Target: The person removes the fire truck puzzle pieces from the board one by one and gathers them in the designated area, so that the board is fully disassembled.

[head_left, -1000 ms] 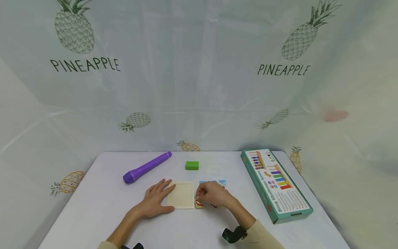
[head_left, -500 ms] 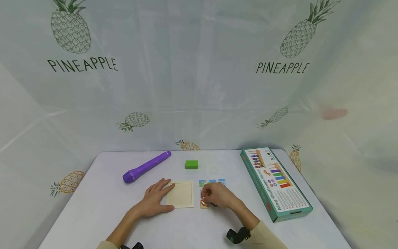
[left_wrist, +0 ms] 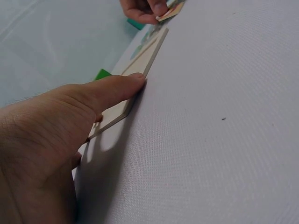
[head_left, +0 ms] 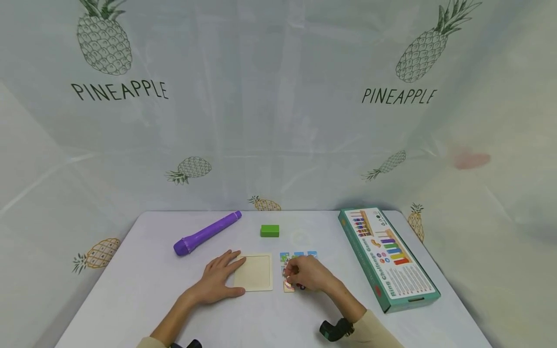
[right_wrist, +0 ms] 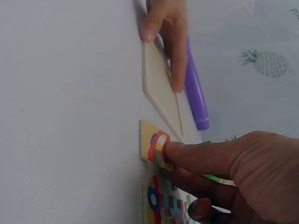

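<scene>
A square, pale wooden puzzle tray point(head_left: 254, 275) with a raised border lies on the table, nothing inside it. My left hand point(head_left: 216, 280) rests at its left side with fingers spread; in the left wrist view the thumb point(left_wrist: 126, 86) presses the tray's edge. To the right of the tray, my right hand point(head_left: 310, 274) pinches a jigsaw puzzle piece point(right_wrist: 149, 142), yellow with red and white print, between thumb and fingers. Several more printed puzzle pieces point(head_left: 299, 253) lie just beyond and beneath that hand, which partly hides them.
Behind the tray sits a green block point(head_left: 270, 231). A purple microphone-shaped toy point(head_left: 206, 234) lies at the back left. At the right, a green and white game box point(head_left: 389, 258) lies slanted along the table point(head_left: 243, 324). A printed curtain point(head_left: 270, 121) hangs behind.
My right hand has drawn the puzzle piece rightward, from right beside the tray to the other pieces, leaving a gap. The left hand has stayed on the tray.
</scene>
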Tool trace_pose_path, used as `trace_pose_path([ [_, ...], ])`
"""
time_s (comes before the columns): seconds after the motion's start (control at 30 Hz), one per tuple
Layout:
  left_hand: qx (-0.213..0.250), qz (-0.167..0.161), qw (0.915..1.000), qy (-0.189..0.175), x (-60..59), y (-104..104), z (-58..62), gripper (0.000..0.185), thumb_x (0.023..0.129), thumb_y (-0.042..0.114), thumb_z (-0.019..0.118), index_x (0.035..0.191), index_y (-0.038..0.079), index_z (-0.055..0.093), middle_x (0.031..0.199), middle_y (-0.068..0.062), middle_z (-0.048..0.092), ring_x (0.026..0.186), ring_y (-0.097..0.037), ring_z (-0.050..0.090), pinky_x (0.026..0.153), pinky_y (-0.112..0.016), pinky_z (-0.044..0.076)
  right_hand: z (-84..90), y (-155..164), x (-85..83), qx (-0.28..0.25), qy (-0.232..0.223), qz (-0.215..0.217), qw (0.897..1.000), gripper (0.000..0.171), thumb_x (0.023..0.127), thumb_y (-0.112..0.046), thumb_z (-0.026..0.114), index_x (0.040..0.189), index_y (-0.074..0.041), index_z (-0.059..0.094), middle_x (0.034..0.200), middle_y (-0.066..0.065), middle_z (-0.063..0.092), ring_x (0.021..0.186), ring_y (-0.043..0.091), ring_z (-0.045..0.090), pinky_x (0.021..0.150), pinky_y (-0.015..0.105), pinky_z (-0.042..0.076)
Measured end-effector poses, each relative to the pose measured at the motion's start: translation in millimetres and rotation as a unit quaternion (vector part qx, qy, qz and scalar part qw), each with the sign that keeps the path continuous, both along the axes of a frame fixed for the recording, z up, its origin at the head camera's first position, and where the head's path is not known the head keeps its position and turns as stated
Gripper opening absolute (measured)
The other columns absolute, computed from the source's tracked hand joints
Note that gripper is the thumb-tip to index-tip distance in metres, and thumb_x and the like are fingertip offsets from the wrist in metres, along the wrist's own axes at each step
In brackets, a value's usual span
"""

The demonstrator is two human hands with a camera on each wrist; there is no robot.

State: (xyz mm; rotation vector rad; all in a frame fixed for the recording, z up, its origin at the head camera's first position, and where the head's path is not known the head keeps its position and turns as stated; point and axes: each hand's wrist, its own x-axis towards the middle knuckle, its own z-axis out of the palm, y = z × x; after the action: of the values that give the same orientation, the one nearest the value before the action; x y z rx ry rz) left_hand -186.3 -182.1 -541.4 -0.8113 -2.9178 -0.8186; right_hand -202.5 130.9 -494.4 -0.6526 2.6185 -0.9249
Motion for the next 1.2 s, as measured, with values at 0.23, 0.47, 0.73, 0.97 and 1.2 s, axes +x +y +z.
trace_pose_path([
  [0.23,-0.003,0.002,1.0,-0.005,0.3,0.7,-1.4,0.083,0.076,0.061,0.065,0.143,0.018,0.041,0.152,-0.008,0.028,0.14,-0.038,0.017,0.101,-0.065,0.014,-5.3,-0.2,0.2,-0.004,0.003,-0.004,1.0,0.006,0.081,-0.011,0.07,0.08,-0.015,0.066,0.069,-0.006,0.061,0.056,0.005,0.052,0.048,0.022,0.042],
  [0.47,-0.004,0.003,0.9998,-0.017,1.3,3.0,1.2,0.083,0.077,0.062,0.064,0.143,0.019,0.04,0.153,-0.008,0.027,0.141,-0.038,0.015,0.102,-0.065,0.013,-7.9,1.3,1.1,0.002,0.013,-0.006,1.0,0.007,0.08,-0.011,0.07,0.081,-0.016,0.066,0.069,-0.007,0.061,0.054,0.004,0.05,0.047,0.022,0.041],
  [0.73,-0.009,0.005,0.9998,-0.017,-3.7,2.3,-1.4,0.085,0.076,0.063,0.063,0.145,0.021,0.038,0.154,-0.005,0.024,0.142,-0.035,0.013,0.104,-0.062,0.011,-7.3,0.9,-1.5,0.016,0.029,-0.009,0.999,0.01,0.08,-0.009,0.071,0.081,-0.018,0.067,0.07,-0.011,0.06,0.056,0.003,0.052,0.048,0.021,0.043],
  [0.97,-0.012,0.007,0.9998,-0.012,-3.6,1.9,-1.6,0.085,0.076,0.064,0.062,0.145,0.021,0.037,0.154,-0.005,0.024,0.142,-0.035,0.013,0.105,-0.061,0.01,-5.9,-1.0,0.1,0.011,0.036,-0.006,0.999,0.009,0.08,-0.007,0.07,0.082,-0.016,0.067,0.069,-0.009,0.061,0.053,0.002,0.052,0.047,0.021,0.043],
  [1.2,-0.013,0.006,0.9999,-0.009,-0.6,-0.5,0.5,0.085,0.076,0.064,0.063,0.145,0.021,0.038,0.154,-0.006,0.024,0.142,-0.035,0.013,0.104,-0.061,0.01,-4.6,-3.4,3.2,-0.006,0.029,-0.003,1.0,0.011,0.08,-0.005,0.068,0.084,-0.015,0.067,0.07,-0.007,0.063,0.053,0.002,0.053,0.048,0.021,0.044],
])
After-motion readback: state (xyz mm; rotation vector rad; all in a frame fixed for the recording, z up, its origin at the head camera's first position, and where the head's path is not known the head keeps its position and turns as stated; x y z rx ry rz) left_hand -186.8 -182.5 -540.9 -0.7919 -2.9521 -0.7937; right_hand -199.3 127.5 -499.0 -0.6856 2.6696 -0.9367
